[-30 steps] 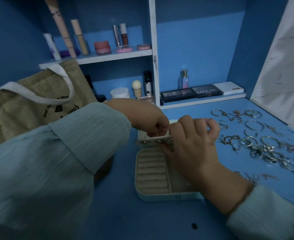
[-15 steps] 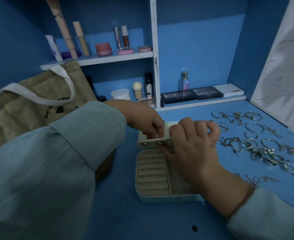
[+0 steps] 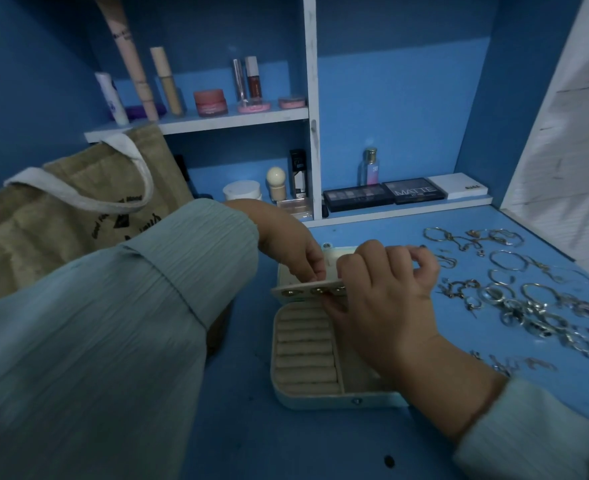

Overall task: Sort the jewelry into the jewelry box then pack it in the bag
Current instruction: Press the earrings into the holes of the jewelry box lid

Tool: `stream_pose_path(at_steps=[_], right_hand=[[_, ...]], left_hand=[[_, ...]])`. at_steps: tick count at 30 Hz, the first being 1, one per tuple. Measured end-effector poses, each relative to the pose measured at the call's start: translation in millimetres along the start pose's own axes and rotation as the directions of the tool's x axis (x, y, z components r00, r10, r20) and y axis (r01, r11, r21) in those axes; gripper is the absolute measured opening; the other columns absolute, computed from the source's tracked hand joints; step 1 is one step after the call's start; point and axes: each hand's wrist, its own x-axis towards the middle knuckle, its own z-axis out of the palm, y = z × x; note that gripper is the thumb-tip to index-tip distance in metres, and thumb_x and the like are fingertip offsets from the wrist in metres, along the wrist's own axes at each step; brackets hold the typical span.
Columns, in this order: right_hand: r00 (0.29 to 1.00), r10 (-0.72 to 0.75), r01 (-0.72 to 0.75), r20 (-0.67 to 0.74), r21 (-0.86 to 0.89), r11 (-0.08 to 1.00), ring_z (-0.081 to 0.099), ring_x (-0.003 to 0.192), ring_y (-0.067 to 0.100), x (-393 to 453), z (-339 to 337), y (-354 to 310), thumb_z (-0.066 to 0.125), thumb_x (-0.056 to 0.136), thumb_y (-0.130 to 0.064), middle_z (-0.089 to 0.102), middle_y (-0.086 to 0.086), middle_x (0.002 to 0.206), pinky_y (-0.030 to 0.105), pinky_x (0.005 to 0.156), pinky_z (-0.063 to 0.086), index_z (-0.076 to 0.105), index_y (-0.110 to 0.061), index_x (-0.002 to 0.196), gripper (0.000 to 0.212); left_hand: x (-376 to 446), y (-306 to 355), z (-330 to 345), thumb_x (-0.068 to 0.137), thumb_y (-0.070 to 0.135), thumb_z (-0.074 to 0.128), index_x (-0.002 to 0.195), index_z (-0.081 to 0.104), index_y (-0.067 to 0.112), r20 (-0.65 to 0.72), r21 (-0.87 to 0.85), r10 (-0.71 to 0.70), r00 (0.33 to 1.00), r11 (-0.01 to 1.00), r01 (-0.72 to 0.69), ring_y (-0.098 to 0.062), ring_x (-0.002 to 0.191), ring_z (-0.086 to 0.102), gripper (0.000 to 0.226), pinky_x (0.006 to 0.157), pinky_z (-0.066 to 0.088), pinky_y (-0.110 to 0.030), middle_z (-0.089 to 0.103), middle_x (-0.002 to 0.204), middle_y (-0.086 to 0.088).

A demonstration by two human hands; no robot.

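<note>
Right hand [image 3: 386,292] pinches earring panel [image 3: 308,292] of open jewelry box [image 3: 307,358]; left hand [image 3: 295,252] pinches at its top edge. Bag [image 3: 61,216] well left. Risk: panel tipping, studs [image 3: 317,291] dropping. Loose jewelry [image 3: 515,299] lies just right; cuff could scatter it.

A home vanity nook — blue shelves [image 3: 217,121] hold lip glosses [image 3: 253,79], eyeshadow palettes [image 3: 414,191] and perfume [image 3: 370,168].
</note>
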Motion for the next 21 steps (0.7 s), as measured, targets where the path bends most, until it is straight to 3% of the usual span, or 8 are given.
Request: stream_pose_path(at_steps=[5, 11, 21], right_hand=[[1.000, -0.006, 0.006, 0.005, 0.001, 1.000, 0.034, 0.075, 0.021, 1.5, -0.2, 0.4, 0.059, 0.078, -0.047, 0.051, 0.003, 0.074, 0.041, 0.082, 0.029, 0.040, -0.017, 0.081, 0.037], [1.000, 0.000, 0.000, 0.005, 0.008, 1.000, 0.035, 0.075, 0.021, 1.6, -0.8, -0.2, 0.058, 0.080, -0.047, 0.050, 0.004, 0.075, 0.042, 0.082, 0.029, 0.041, -0.016, 0.082, 0.035], [1.000, 0.004, -0.004, 0.005, 0.014, 1.000, 0.035, 0.075, 0.021, 0.8, -1.9, -0.1, 0.060, 0.079, -0.045, 0.052, 0.004, 0.075, 0.041, 0.082, 0.029, 0.043, -0.016, 0.081, 0.034]], left_hand=[[-0.5, -3.6, 5.1, 0.093, 0.028, 0.055, 0.104, 0.060, 0.028, -0.057, -0.034, 0.012, 0.998, 0.999, -0.014, 0.008, 0.074, 0.049, 0.013, 0.073, 0.035, -0.008, 0.056, 0.083, 0.021], [-5.1, -5.7, 8.1, 0.093, 0.029, 0.053, 0.098, 0.060, 0.032, -0.085, -0.096, 0.016, 0.996, 0.995, -0.024, 0.006, 0.081, 0.050, 0.009, 0.088, 0.036, -0.022, 0.057, 0.087, 0.021], [-3.9, -3.5, 6.3, 0.091, 0.031, 0.056, 0.089, 0.060, 0.033, -0.029, -0.150, -0.027, 0.999, 0.988, 0.022, 0.006, 0.082, 0.050, 0.005, 0.089, 0.032, -0.024, 0.058, 0.087, 0.019]])
